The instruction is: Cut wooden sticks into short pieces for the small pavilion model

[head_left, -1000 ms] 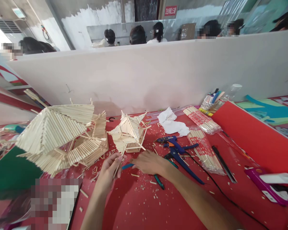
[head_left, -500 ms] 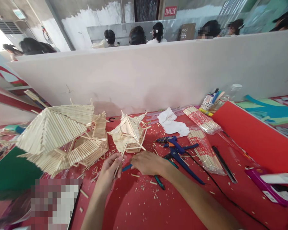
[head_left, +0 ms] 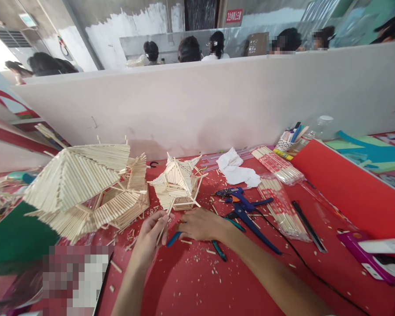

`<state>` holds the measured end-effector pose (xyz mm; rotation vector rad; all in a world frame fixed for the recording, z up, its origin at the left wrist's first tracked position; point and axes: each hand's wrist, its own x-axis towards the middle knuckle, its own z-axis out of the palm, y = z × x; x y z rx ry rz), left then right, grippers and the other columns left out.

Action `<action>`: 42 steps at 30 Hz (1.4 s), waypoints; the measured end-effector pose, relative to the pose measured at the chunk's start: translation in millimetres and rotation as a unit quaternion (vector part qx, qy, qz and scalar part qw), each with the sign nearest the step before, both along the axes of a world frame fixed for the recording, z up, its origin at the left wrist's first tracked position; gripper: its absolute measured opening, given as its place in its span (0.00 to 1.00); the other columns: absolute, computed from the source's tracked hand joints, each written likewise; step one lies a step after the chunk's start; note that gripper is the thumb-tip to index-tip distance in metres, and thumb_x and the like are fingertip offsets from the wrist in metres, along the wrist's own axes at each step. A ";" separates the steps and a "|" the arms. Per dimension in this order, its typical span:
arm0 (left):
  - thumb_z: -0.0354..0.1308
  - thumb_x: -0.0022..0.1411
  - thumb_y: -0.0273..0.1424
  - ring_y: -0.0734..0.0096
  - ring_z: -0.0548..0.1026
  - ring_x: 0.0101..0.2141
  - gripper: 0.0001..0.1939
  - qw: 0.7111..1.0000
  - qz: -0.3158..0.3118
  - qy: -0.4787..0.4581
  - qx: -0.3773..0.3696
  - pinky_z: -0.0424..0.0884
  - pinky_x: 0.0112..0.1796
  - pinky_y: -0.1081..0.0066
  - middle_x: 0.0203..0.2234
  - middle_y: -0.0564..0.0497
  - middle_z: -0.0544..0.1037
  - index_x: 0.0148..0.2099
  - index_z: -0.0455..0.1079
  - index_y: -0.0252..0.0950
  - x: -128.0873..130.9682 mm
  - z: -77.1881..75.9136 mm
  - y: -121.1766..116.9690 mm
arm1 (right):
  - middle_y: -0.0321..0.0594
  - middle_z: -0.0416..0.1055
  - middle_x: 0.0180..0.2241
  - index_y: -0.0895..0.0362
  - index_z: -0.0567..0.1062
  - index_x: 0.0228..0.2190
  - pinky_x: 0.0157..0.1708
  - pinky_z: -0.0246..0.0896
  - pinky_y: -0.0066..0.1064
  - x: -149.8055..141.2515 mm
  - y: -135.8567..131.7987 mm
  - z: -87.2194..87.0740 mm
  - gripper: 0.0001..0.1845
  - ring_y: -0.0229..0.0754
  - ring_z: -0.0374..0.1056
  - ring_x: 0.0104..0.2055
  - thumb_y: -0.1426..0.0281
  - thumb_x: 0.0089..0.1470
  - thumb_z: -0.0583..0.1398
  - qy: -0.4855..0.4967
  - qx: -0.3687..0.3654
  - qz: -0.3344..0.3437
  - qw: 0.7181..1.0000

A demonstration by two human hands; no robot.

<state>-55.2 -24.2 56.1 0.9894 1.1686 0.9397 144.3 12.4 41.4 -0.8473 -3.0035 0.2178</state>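
My left hand (head_left: 153,230) is closed on thin wooden sticks (head_left: 161,228), whose tips point up and away from me. Low over the table, my right hand (head_left: 197,224) has bent fingers around one end of a narrow blue piece (head_left: 174,238); its kind is unclear and the fingers partly cover it. Teal-handled pliers (head_left: 220,251) lie beneath the right wrist, their jaws hidden. Just beyond both hands stands a small wooden-stick pavilion model (head_left: 177,184) with upturned roof corners. A larger stick-built model (head_left: 82,180) with a wide pointed roof stands to the left.
A hot glue gun (head_left: 238,197) and blue-handled cutters (head_left: 256,228) lie right of my hands. Bagged sticks (head_left: 283,210), white tissue (head_left: 237,169), a black knife (head_left: 309,226) and a red board (head_left: 352,188) are farther right. Stick scraps litter the red table (head_left: 191,289). A white partition (head_left: 197,105) stands behind.
The blue piece at my right fingertips has tilted and come slightly nearer me, with more of it showing. My left hand keeps the sticks almost in place.
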 end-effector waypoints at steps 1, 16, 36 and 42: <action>0.62 0.57 0.50 0.82 0.47 0.14 0.22 1.000 -0.001 0.002 0.001 0.41 0.17 0.77 0.10 0.62 0.59 0.36 0.68 0.35 -0.2 -0.5 -0.1 | 0.44 0.78 0.38 0.52 0.76 0.50 0.38 0.66 0.32 -0.8 0.2 -2.1 0.19 0.45 0.74 0.40 0.57 0.68 0.52 0.006 0.007 0.008 1.000; 0.64 0.54 0.50 0.82 0.49 0.12 0.23 1.000 0.000 -0.005 -0.012 0.43 0.16 0.77 0.09 0.63 0.59 0.38 0.68 0.35 3.7 5.5 0.7 | 0.41 0.73 0.42 0.52 0.78 0.45 0.46 0.62 0.32 8.1 -6.1 29.0 0.19 0.41 0.68 0.44 0.56 0.67 0.53 0.123 -0.058 0.048 0.989; 0.63 0.54 0.51 0.82 0.49 0.13 0.24 1.000 0.012 0.012 -0.008 0.43 0.18 0.76 0.10 0.62 0.59 0.39 0.70 0.34 3.4 5.3 -0.5 | 0.41 0.75 0.36 0.54 0.75 0.46 0.41 0.61 0.32 7.3 1.7 13.9 0.10 0.44 0.70 0.40 0.66 0.67 0.56 0.072 -0.144 0.004 0.987; 0.63 0.56 0.49 0.82 0.48 0.13 0.22 1.000 0.005 0.005 -0.008 0.41 0.18 0.76 0.10 0.62 0.59 0.39 0.71 0.34 3.3 5.3 -0.5 | 0.45 0.74 0.40 0.56 0.72 0.48 0.41 0.63 0.33 18.2 5.8 16.8 0.11 0.46 0.71 0.42 0.67 0.66 0.57 0.072 -0.190 -0.021 0.979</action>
